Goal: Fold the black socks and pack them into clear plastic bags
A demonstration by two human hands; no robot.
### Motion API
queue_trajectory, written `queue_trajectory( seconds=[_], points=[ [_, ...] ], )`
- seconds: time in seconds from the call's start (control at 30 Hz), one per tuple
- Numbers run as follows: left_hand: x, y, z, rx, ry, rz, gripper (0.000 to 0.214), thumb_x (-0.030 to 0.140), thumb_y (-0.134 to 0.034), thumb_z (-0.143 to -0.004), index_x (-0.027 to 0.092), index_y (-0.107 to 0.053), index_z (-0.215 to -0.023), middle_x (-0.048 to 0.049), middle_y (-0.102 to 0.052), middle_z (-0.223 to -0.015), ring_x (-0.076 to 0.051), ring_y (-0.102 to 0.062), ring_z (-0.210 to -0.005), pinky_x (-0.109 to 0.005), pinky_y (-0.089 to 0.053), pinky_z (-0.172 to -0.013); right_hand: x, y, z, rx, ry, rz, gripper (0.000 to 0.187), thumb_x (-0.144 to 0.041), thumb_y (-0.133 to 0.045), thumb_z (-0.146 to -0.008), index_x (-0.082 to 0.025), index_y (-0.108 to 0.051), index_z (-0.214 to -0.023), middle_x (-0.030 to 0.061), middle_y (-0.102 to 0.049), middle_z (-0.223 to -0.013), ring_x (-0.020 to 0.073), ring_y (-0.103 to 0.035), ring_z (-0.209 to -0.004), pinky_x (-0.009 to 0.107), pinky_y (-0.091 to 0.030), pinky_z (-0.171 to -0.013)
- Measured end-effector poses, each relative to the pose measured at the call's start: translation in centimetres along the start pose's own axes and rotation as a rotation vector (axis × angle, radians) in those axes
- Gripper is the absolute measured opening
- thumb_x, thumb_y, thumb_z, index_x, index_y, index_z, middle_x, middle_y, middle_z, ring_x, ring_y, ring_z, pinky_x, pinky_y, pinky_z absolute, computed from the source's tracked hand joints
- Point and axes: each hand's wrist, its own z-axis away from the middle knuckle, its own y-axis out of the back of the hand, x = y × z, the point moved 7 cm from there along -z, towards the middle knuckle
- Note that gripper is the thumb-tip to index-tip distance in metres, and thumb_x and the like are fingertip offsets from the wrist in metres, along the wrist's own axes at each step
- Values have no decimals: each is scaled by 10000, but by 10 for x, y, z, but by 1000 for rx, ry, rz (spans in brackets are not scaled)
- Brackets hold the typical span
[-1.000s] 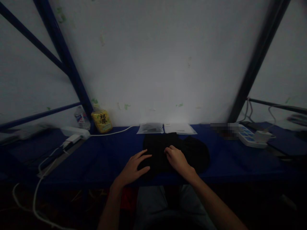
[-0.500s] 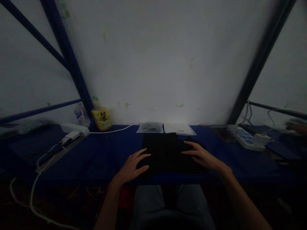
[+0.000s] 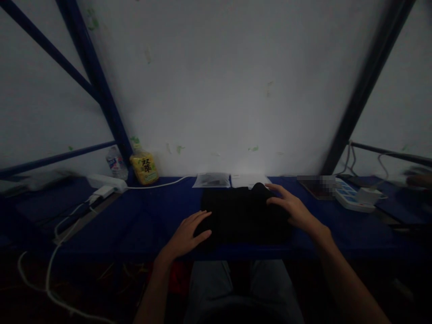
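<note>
A dark black cloth (image 3: pixel 236 216), perhaps a garment, lies folded in front of me on the blue table (image 3: pixel 141 225). It is too dark to make out its kind. My left hand (image 3: pixel 189 231) rests on the cloth's left edge, fingers stretched out and thumb apart. At the upper right corner, my right hand (image 3: pixel 292 209) has fingers and thumb curled round part of the cloth. A bunched fold stands up beside those fingertips.
Behind the cloth lie a clear plastic bag (image 3: pixel 212 180) and a white packet (image 3: pixel 248 180). A yellow drink bottle (image 3: pixel 144 167), a clear bottle (image 3: pixel 116 163) and a white power strip (image 3: pixel 107 182) stand left. Another power strip (image 3: pixel 353 198) lies right. Another person's blurred hand (image 3: pixel 420 181) shows far right.
My right hand has shifted slightly right and its fingers have curled in on the cloth. The cloth's upper right part has risen into a bunched fold. My left hand stays nearly still.
</note>
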Motion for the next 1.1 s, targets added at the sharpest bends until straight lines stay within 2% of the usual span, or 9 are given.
queue_trajectory(
  seconds=[0.1, 0.2, 0.4, 0.5, 0.6, 0.77, 0.87, 0.93, 1.1],
  points=[
    [-1, -2, -1, 2, -3, -17, 558, 541, -451, -917, 303, -381, -1417, -34, -400, -1468, -235, -339, -1360, -422, -283, -1115, -9, 9, -8, -5, 6, 101, 384, -28, -531, -720, -220, -641, -1034, 73, -280, -1506, 293, -428, -1281, 454, -473, -957],
    [-1, -2, -1, -2, -1, -19, 543, 541, -449, -919, 307, -399, -1406, -31, -413, -1459, -235, -341, -1359, -424, -285, -1115, -34, 2, -25, -44, 97, 124, 389, 13, -498, -736, -209, -651, -1017, 66, -298, -1503, 288, -371, -1325, 460, -433, -1015],
    [3, 1, 0, -8, -13, -45, 538, 547, -463, -909, 302, -428, -1387, -36, -418, -1455, -242, -341, -1359, -436, -293, -1112, -83, -64, -53, -229, 277, 104, 231, -98, -511, -862, -192, -658, -1014, 91, -415, -1431, 266, -411, -1293, 430, -431, -1016],
    [3, 1, 0, -3, -16, -51, 538, 542, -474, -904, 310, -429, -1387, -28, -422, -1453, -244, -342, -1359, -440, -295, -1114, -91, -94, -55, -277, 265, 86, 265, -98, -511, -866, -196, -643, -1074, 105, -472, -1380, 254, -467, -1240, 421, -439, -1002],
    [2, 0, 0, -1, -17, -56, 535, 528, -491, -897, 306, -440, -1381, -31, -428, -1448, -249, -354, -1352, -442, -301, -1113, -87, -100, -52, -268, 211, -14, 356, -76, -489, -857, -211, -603, -1166, 104, -484, -1366, 230, -462, -1246, 411, -421, -1021],
    [1, -1, -1, -12, -24, -72, 469, 435, -524, -895, 309, -484, -1345, -34, -423, -1450, -254, -348, -1354, -454, -300, -1107, -56, -76, -43, -224, 196, -304, 493, -38, -408, -860, -232, -506, -1302, 78, -492, -1361, 168, -428, -1281, 384, -382, -1067],
    [0, -2, -2, -34, -16, -75, 442, 339, -548, -876, 299, -518, -1315, -36, -419, -1452, -256, -336, -1361, -457, -295, -1107, -21, -64, -35, -194, 137, -270, 545, 16, -363, -822, -246, -556, -1260, 71, -494, -1368, 181, -413, -1299, 461, -338, -1093],
    [-1, -2, -2, -45, -7, -70, 443, 297, -555, -861, 300, -528, -1303, -36, -415, -1455, -257, -329, -1364, -463, -291, -1106, -5, -64, -28, -207, 121, -195, 617, 38, -372, -787, -274, -539, -1293, 62, -431, -1428, 192, -370, -1333, 488, -312, -1102],
    [-2, -2, -4, -48, -13, -71, 430, 289, -546, -860, 303, -539, -1289, -35, -421, -1451, -257, -328, -1363, -464, -288, -1103, -8, -76, -20, -283, 206, -186, 801, 84, -397, -699, -336, -440, -1379, 29, -269, -1531, 198, -226, -1408, 470, -271, -1123]
  ],
)
